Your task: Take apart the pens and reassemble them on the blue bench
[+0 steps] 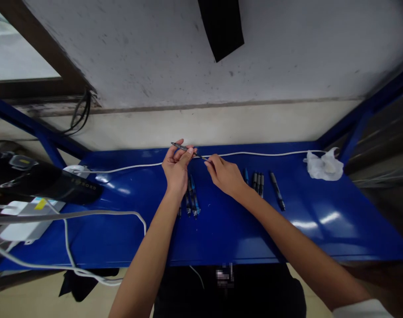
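Note:
My left hand (176, 170) is closed around the barrel of a dark pen (179, 145), its tip pointing up and left. From the barrel's other end a thin dark rod (199, 156), which looks like a pen refill, runs to my right hand (226, 174). The fingers of that hand pinch the rod's far end. Below my left hand lie several pens (192, 196), partly hidden by the wrist. Several more pens (258, 182) lie side by side beyond my right forearm, which covers their lower ends. A single grey and black pen (277, 191) rests apart from them.
A blue metal table (221, 238) stands against the wall. White cable (254, 153) runs along its back to a crumpled white plastic bag (325, 164) at right. On the left are a black cylinder (65, 181), a white box (29, 223) and looping white cables (69, 247).

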The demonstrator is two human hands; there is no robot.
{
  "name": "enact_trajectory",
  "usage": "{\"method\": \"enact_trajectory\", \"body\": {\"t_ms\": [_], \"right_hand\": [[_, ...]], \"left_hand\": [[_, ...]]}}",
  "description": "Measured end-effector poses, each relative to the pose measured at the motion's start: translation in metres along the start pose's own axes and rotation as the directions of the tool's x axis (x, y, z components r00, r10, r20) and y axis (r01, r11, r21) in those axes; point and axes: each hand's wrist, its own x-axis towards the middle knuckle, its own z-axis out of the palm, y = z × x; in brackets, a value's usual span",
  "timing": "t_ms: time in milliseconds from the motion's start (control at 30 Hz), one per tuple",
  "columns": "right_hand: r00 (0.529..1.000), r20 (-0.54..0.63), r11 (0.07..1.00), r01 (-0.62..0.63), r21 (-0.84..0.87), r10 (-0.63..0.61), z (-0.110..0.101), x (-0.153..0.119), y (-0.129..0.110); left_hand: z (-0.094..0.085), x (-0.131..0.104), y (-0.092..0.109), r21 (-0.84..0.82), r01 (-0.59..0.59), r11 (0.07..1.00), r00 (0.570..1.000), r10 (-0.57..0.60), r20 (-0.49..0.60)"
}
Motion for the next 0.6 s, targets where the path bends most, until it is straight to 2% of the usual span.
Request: {"method": "enact_trajectory", "body": {"t_ms": [133,300,600], "right_hand": [[0.998,0.023,0.997,0.058,-0.051,-0.056,-0.005,-0.003,0.006],[0.994,-0.055,0.995,0.096,0.034,-0.094,-0.002,-0.009,0.013],[0.992,-0.095,0.992,0.096,0.079,-0.089,-0.008,-0.016,0.022]], "left_hand": [[0.005,-0.005,0.0,0.025,-0.013,1.0,0.999,0.012,0.049],[0.012,-0.013,-0.004,0.095,-0.023,0.995,0.989,0.008,0.149],[0.021,-0.022,0.0,0.111,-0.042,0.993,0.996,0.032,0.086]]}}
